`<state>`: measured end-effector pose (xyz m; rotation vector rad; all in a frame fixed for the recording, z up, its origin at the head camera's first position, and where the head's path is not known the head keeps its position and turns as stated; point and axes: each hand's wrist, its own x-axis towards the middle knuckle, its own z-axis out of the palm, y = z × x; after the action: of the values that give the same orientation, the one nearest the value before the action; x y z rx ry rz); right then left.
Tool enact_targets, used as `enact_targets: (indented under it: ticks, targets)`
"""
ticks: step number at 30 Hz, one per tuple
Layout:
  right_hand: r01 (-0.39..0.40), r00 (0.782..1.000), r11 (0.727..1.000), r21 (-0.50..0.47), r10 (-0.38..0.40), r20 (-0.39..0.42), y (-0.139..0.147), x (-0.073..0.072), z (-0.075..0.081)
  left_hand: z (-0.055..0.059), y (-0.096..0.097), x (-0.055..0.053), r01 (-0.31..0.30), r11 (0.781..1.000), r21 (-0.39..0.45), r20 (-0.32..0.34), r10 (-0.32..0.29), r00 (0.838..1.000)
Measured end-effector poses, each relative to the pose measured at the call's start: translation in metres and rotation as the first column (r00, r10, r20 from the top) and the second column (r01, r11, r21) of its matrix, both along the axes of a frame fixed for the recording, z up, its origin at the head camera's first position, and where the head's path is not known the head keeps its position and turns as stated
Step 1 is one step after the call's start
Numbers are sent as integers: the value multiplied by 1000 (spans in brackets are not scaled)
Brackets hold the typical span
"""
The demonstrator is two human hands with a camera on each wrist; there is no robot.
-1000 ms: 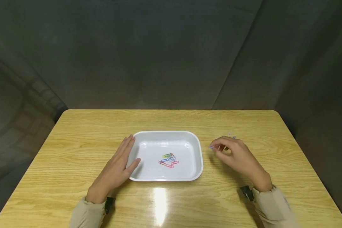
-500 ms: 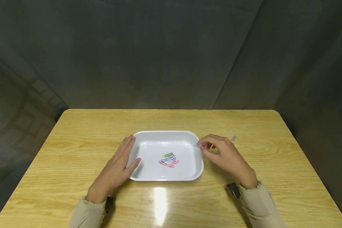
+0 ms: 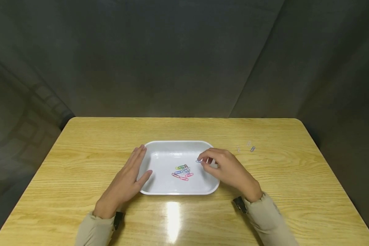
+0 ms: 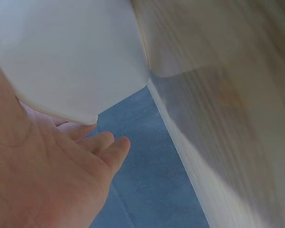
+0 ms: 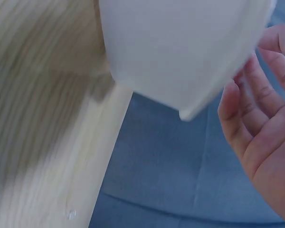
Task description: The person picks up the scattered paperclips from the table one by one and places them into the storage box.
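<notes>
My right hand pinches a blue paper clip between thumb and fingertips, above the right part of a white tray. In the right wrist view that hand is beside the tray's outer wall, and the clip is hidden. Inside the tray lies a loose cluster of several coloured paper clips, among them pink, red, blue, green and yellow ones. My left hand rests against the tray's left rim with straight fingers and thumb spread. From the left wrist, its fingers appear by the rim's underside.
On the wooden table, right of the tray, lie another blue paper clip and two pale clips, one nearer the tray and one farther back. A dark curtain hangs behind the table.
My right hand has moved left with the blue paper clip, from beside the tray to over it, uncovering the clips on the table. The left hand has stayed at the rim.
</notes>
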<state>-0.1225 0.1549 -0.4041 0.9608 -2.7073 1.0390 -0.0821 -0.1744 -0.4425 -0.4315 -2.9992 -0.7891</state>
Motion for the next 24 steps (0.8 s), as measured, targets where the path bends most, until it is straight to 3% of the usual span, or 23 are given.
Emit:
enact_targets:
  ticks: [15, 24]
  targets:
    - [-53, 997, 989, 140, 46, 58, -20, 0, -14, -2, 1, 0, -2, 1000, 0, -17, 2, 1000]
    - [-57, 998, 971, 232, 58, 5, -28, 1, -22, 0, 2, 0, -3, 1000, 2, -20, 4, 1000]
